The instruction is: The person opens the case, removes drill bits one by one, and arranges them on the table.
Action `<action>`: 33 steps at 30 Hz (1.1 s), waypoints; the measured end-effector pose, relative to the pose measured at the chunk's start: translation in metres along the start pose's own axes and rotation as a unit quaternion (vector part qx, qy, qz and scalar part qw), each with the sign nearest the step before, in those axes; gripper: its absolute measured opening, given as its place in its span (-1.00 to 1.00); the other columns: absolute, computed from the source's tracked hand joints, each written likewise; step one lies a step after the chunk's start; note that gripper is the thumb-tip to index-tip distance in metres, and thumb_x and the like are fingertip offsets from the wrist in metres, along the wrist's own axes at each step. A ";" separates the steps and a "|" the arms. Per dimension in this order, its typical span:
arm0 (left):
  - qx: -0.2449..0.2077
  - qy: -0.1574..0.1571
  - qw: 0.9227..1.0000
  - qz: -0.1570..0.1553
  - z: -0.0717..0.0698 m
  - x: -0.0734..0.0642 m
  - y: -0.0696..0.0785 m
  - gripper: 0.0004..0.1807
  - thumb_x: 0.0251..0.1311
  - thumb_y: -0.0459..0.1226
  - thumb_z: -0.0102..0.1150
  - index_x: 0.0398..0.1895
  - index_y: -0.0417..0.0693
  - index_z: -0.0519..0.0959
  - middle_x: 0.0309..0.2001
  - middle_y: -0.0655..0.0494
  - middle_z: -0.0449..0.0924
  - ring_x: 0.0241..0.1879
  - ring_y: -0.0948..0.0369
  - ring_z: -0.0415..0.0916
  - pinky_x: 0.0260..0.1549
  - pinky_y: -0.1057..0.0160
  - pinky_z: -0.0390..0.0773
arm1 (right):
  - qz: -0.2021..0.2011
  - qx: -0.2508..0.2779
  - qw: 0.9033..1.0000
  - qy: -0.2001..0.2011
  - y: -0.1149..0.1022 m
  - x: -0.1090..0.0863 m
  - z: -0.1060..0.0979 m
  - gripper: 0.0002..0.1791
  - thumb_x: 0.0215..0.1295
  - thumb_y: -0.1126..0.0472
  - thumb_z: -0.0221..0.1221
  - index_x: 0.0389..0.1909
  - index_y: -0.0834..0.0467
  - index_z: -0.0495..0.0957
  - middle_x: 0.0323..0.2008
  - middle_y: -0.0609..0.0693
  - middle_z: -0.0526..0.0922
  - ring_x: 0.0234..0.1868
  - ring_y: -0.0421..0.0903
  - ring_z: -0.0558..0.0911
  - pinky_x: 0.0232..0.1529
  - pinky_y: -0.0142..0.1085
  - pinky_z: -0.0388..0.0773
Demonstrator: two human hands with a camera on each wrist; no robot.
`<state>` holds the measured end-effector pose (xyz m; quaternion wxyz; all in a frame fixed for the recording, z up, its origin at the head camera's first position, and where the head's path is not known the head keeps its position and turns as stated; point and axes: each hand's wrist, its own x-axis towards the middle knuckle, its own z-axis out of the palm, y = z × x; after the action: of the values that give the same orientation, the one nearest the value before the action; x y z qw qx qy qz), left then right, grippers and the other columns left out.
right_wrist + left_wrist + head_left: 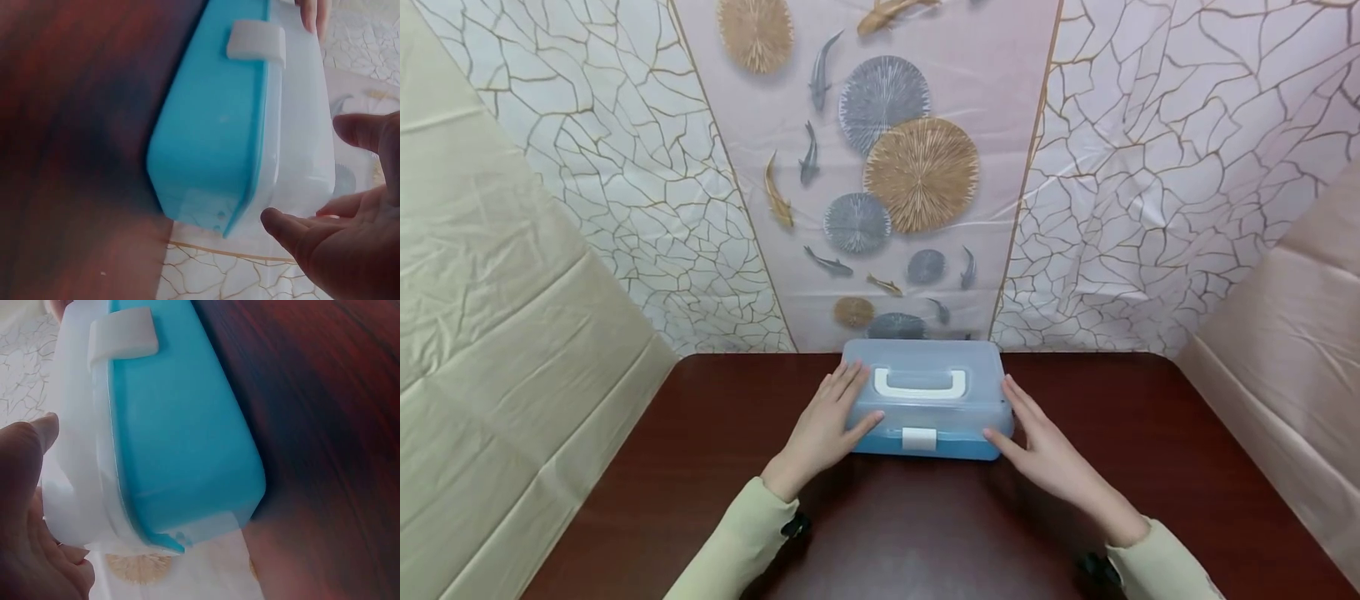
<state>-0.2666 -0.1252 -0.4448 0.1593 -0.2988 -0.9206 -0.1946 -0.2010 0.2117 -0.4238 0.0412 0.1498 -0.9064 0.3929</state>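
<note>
A plastic storage box (925, 417) sits at the far middle of the table, with a blue base (181, 425), a frosted lid (300, 125) and a white carry handle (920, 393) lying flat on top. Its white front latch (919, 438) lies down over the seam. My left hand (824, 425) rests at the lid's left end, fingers straight and the thumb pointing toward the front. At the opposite end my right hand (1048, 450) is spread beside the lid, its fingertips right at the side and its thumb near the front corner.
The dark red-brown table (880, 525) runs out in front of the box. Behind it hangs a patterned cloth (887, 208) with fish and round leaf shapes. Beige cloth panels (535, 400) slope up at both sides.
</note>
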 end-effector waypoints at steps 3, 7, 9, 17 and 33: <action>0.004 -0.003 1.000 0.001 -0.002 0.000 0.000 -0.21 0.47 0.14 0.01 0.56 -0.13 0.18 0.55 -0.10 0.10 0.56 0.00 -0.07 0.50 0.06 -0.10 | 0.029 0.043 0.999 -0.005 -0.002 -0.008 0.001 -0.04 0.47 0.02 0.20 0.60 0.28 -0.16 0.57 0.32 -0.12 0.49 0.29 0.15 0.30 0.08 0.33; 0.010 0.000 1.000 0.007 -0.004 0.003 0.000 -0.22 0.47 0.14 0.00 0.55 -0.13 0.19 0.54 -0.10 0.13 0.55 0.00 -0.05 0.49 0.07 -0.09 | 0.080 0.088 0.993 -0.005 0.001 -0.018 0.004 -0.05 0.47 0.03 0.20 0.59 0.32 -0.15 0.55 0.37 -0.07 0.46 0.29 0.21 0.28 0.03 0.35; 0.008 0.006 1.000 0.007 -0.004 0.003 0.000 -0.22 0.46 0.13 0.02 0.55 -0.14 0.20 0.54 -0.10 0.13 0.55 -0.01 -0.04 0.49 0.06 -0.08 | 0.114 0.109 0.987 -0.014 0.003 -0.022 0.008 -0.04 0.47 -0.01 0.19 0.59 0.34 -0.15 0.54 0.36 -0.03 0.47 0.26 0.21 0.31 0.04 0.33; -0.008 0.007 1.000 -0.001 -0.002 0.000 0.001 -0.22 0.46 0.13 0.03 0.55 -0.12 0.20 0.54 -0.09 0.12 0.56 0.00 -0.05 0.49 0.06 -0.08 | 0.236 0.263 0.932 -0.081 0.013 -0.026 0.030 -0.09 0.51 0.03 0.13 0.51 0.51 -0.11 0.48 0.48 0.03 0.44 0.27 0.25 0.30 0.02 0.40; 0.002 0.003 1.000 -0.008 -0.003 -0.001 0.004 -0.21 0.45 0.15 0.03 0.56 -0.09 0.19 0.55 -0.08 0.12 0.55 0.01 -0.04 0.48 0.04 -0.02 | 0.221 0.481 0.839 -0.127 0.010 -0.005 0.065 -0.19 0.55 -0.04 0.05 0.46 0.52 0.06 0.43 0.44 0.21 0.46 0.26 0.23 0.36 0.01 0.33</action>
<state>-0.2633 -0.1240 -0.4417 0.1613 -0.2903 -0.9227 -0.1955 -0.1962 0.1722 -0.4765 -0.2395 -0.0047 -0.6101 0.7553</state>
